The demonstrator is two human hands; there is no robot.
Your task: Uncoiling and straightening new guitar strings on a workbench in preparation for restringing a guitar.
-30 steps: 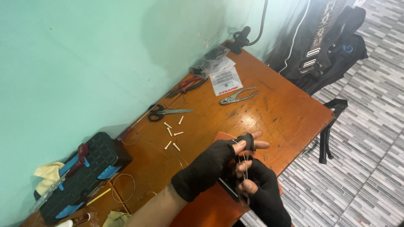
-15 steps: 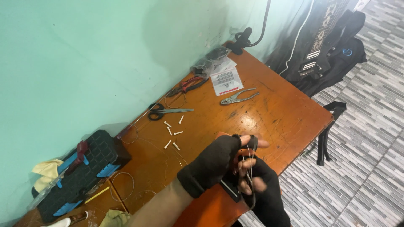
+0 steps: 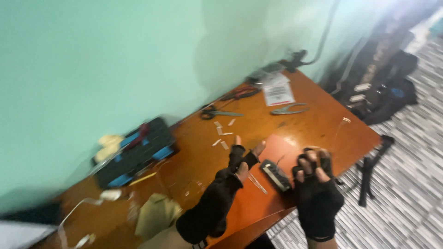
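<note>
A: Report the hands' condition.

B: Both wore black fingerless gloves. The left hand (image 3: 240,159) was held up over the table (image 3: 323,129), fingers spread and released, gripping nothing. The right hand (image 3: 314,170) was curled, fingers bent inward; motion blur prevented telling whether it clasped anything. A thin wire (image 3: 334,133) appeared to rise from it, but contact could not be confirmed.

A: Location of the nearest item?

B: A small dark block (image 3: 276,175) lay on the table between the two hands, touching neither. It rested at the edge of a red mat (image 3: 281,150).

A: Items beyond that?

B: Short white pieces (image 3: 220,131) lay scattered past the left hand. Farther back were scissors (image 3: 217,113), pliers (image 3: 288,109) and a white card (image 3: 278,93). A black-and-blue case (image 3: 136,152) sat to the left against the green wall (image 3: 115,60). A dark bag (image 3: 383,92) leaned beyond the table's far corner.
</note>
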